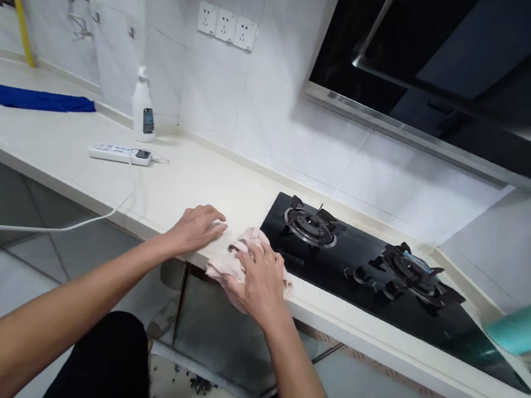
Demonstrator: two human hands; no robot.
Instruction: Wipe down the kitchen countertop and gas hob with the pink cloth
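Note:
A pale pink cloth (223, 263) lies bunched at the front edge of the white countertop (190, 184), by the left corner of the black gas stove (333, 274). My right hand (260, 280) presses down on it, with the fingers spread over the folds. Part of the cloth hangs over the counter's edge. Just left of the cloth, my left hand (197, 229) rests on the countertop with loosely bent fingers and holds nothing. The stove carries a left burner (311, 224) and a right burner (413, 272), with knobs between them.
A white spray bottle (142, 108) stands near the wall. In front of it is a white power strip (120, 154), its cable trailing off the counter. A blue cloth (35, 98) lies far left. Teal containers (526, 326) stand at right. A dark range hood (452, 73) overhangs the stove.

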